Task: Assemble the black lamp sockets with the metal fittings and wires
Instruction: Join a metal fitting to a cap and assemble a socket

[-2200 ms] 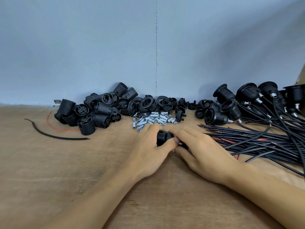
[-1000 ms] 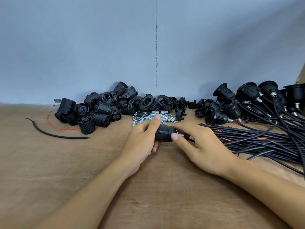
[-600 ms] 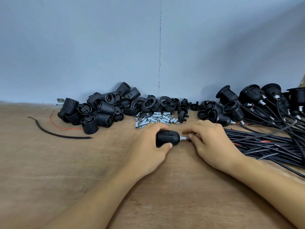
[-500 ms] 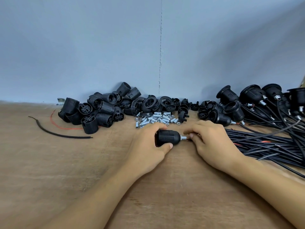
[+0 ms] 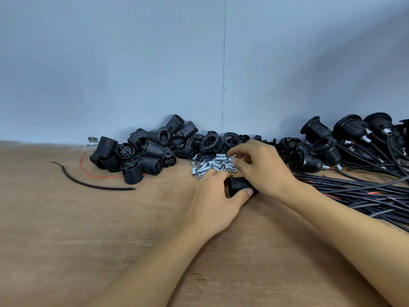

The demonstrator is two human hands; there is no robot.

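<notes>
The right hand (image 5: 263, 171) has been moved off the black socket (image 5: 239, 185), up to the metal fittings (image 5: 210, 168). Loose sockets (image 5: 137, 156) are piled left of the left hand (image 5: 212, 204), by which the black socket is gripped. The right hand's fingers (image 5: 243, 149) are curled over the fittings; whether one is pinched cannot be told. Wires (image 5: 365, 193) are laid to its right.

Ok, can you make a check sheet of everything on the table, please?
Surface: wooden table.
Job's things: black lamp socket on its side; metal fittings piled behind it; loose sockets heaped at left; wired sockets at right.
Clutter: black wire scrap, red wire scrap, metal bracket by the wall.
Grips: left hand grips the socket; right hand curls over the fittings, holding one or not, cannot tell.
Cables: black cable bundle at right.
Surroundings: blue-grey wall with a vertical seam.
</notes>
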